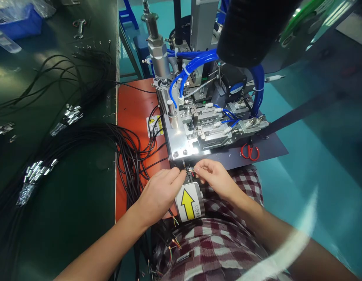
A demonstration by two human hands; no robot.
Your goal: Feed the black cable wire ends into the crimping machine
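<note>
My left hand [161, 191] reaches to the machine's front edge, fingers closed together at the small slot there; whatever they hold is hidden behind them. Facing it from the right, my right hand [214, 177] pinches thin coloured wires, with a small metal piece [190, 170] at its fingertips. The two hands nearly meet over the front of the machine [181, 136]. Just below them is a label with a yellow arrow [188, 205]. Black cables [129, 168] hang beside my left hand, and some stripped ends with coloured wires [175, 244] lie by my lap.
Red-handled scissors [250, 152] lie on the machine's base at the right. Blue air hoses [195, 62] arch above the machine. On the dark table [81, 218] at left are cable bundles with metal connectors [37, 173] and a blue bin [21, 23]. A dark cylinder [254, 31] hangs overhead.
</note>
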